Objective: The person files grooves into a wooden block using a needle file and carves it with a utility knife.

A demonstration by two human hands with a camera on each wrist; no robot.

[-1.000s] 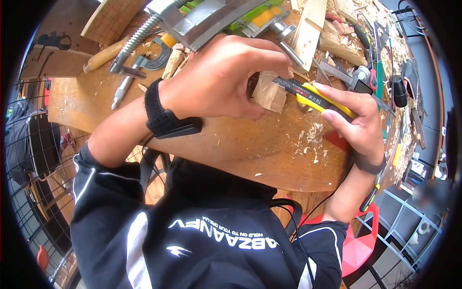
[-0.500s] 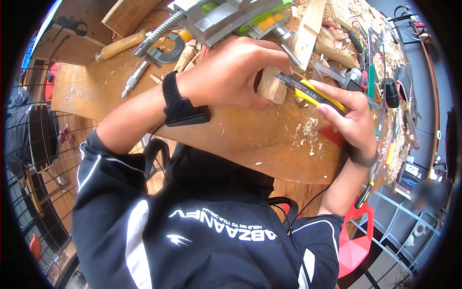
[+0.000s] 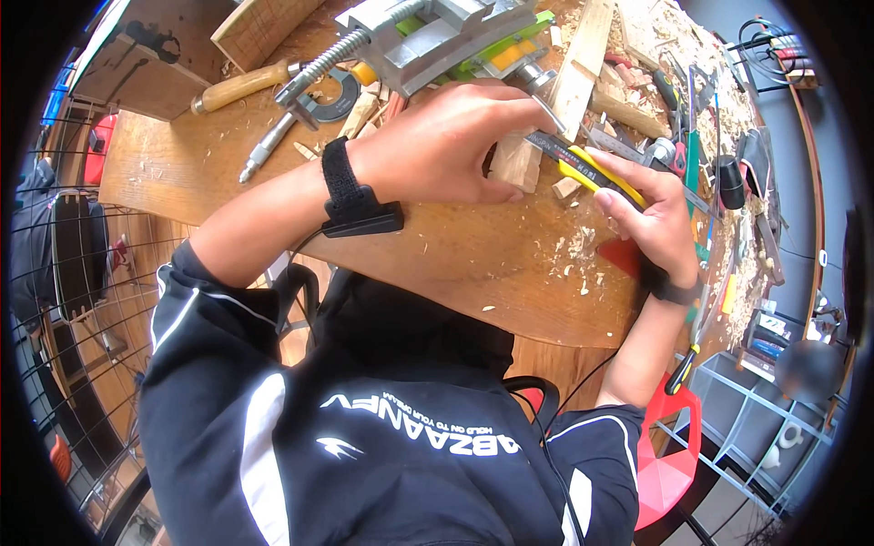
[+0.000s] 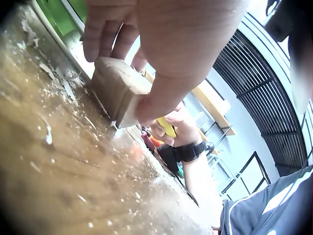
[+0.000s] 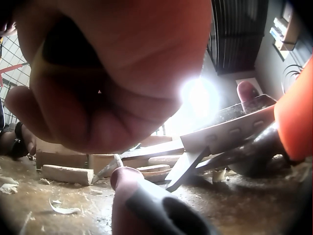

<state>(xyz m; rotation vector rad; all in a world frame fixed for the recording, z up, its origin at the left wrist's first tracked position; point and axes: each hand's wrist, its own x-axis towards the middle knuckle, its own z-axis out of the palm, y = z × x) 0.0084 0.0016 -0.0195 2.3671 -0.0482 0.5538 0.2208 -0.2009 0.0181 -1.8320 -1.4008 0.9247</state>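
Left hand (image 3: pixel 446 146): thumb on one side of the wood block (image 3: pixel 516 166), fingers on the other, pinching it between them. Left-wrist view shows the thumb pressed to the near face and the fingers apart from one another along the far side. Right hand (image 3: pixel 654 209): thumb and forefinger grip the yellow-and-black utility knife (image 3: pixel 587 171) from either side; the other fingers curl under, though their exact lie is hard to read.

Change: compared with half a second ago, the knife's front end has lifted a little away from the block's upper face, to its far corner near the left forefinger. Both grips are the same. A small offcut (image 3: pixel 565 187), mostly covered by the knife then, now shows just beside the block. My reading: the tool has shifted while the block is held steady; blade contact, cannot tell.

Block's place: on the table (image 3: pixel 437 246), under the left hand, near the vise (image 3: pixel 410 45).

Further out: shavings (image 3: pixel 583 255) on the near side, calipers (image 3: pixel 657 153) beyond the right hand, micrometer (image 3: pixel 339 105) and a wooden handle (image 3: pixel 241 88) past the left wrist.
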